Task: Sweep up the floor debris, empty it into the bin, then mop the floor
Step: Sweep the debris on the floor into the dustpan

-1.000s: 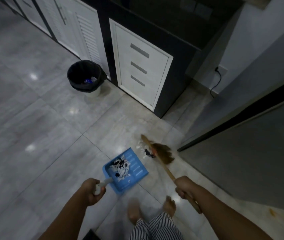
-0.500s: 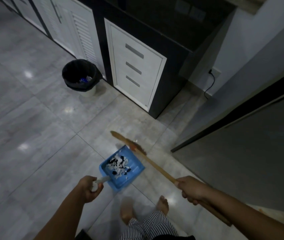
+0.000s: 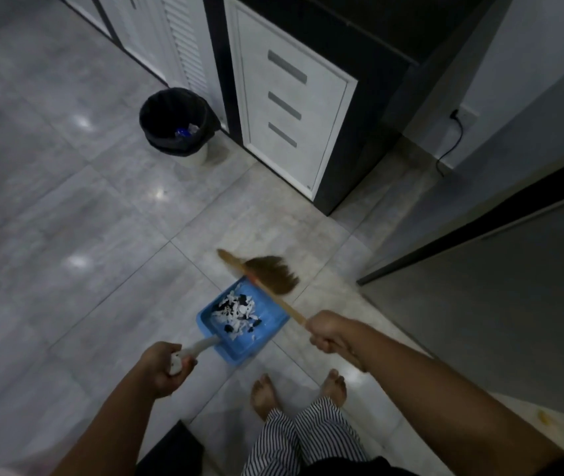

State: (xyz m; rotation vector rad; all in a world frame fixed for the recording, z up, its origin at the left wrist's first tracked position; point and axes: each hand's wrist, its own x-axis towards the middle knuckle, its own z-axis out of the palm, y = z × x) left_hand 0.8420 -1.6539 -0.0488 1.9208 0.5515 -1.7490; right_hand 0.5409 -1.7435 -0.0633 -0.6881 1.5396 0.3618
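Observation:
A blue dustpan rests on the grey tile floor in front of my bare feet, holding a heap of white and black debris. My left hand grips its white handle. My right hand grips the wooden handle of a broom, whose brown bristle head is blurred just beyond the pan's far edge. A round bin lined with a black bag stands against the cabinets, further off to the left, with a few scraps inside.
A white-fronted drawer cabinet with a dark side stands ahead. A dark sliding door runs along the right. A black cable hangs from a wall socket beyond the cabinet. Open tile floor stretches to the left.
The broom head swept from the right across the pan's mouth and has swung back to its far edge. The loose scraps beside the pan are now inside it. The dustpan stayed put.

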